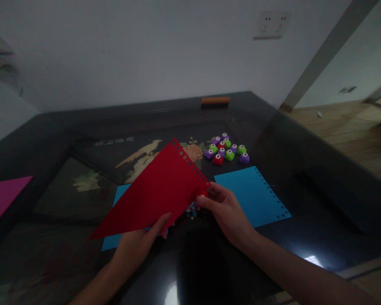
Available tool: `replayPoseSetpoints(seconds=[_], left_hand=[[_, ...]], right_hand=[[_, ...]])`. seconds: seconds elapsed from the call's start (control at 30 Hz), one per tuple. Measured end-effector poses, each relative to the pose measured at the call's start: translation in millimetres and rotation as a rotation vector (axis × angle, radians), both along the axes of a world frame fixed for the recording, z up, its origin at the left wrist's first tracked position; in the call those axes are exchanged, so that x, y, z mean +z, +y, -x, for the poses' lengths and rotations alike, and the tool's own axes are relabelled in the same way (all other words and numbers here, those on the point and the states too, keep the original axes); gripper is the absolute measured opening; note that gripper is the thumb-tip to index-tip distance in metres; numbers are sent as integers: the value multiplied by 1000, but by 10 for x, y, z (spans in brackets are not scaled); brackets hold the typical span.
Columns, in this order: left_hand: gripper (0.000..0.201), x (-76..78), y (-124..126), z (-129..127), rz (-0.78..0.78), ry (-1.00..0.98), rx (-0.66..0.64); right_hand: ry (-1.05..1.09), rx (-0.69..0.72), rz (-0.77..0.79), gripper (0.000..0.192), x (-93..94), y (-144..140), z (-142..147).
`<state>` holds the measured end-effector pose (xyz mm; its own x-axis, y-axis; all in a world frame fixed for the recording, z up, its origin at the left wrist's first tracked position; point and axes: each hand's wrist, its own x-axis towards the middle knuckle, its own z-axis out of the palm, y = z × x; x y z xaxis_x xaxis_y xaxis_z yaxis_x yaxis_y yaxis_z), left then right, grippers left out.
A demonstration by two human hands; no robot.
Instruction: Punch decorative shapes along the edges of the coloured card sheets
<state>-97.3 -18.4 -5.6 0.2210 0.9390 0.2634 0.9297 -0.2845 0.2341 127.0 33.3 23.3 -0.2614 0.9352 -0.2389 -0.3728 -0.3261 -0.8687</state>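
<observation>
A red sheet of paper (pixel 155 190) is held tilted above the table, with a row of small punched holes along its upper right edge. My left hand (pixel 135 248) pinches its lower edge, thumb on top and fingers hidden underneath. At the sheet's right corner, my right hand (pixel 227 209) is closed around a small red craft punch (pixel 204 193), mostly covered by my fingers, with the thumb on top. Tiny blue and pinkish paper cut-outs (pixel 192 211) lie on the table below that corner.
Several purple, green and red craft punches (pixel 229 155) with eye-like tops cluster behind my hands. A blue punched sheet (pixel 250 195) lies right; another blue sheet (pixel 111 242) sits partly under the red one. A pink sheet (pixel 6 198) is far left, a brown stick-like object (pixel 215 101) at the back.
</observation>
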Motion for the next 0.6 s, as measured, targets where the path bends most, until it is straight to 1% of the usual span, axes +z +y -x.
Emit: replayPoseSetpoints(seconds=[0.1,0.17,0.27,0.37,0.6], left_hand=[[46,-25,-1,21,-35,93,-27],[44,-33,-1,33,-19,106,-30],[40,-38,-7,35,10,51,-7],[41,-41,-16,22,1,-2,16],[40,-54,-26,21,-14,-11,4]], right_hand=[[3,-3,9,30,0,2,0],[9,-2,6,29,-1,3,0],[19,-2,-1,28,1,4,3],[21,-4,2,29,1,5,6],[23,6,-34,28,-26,12,12]])
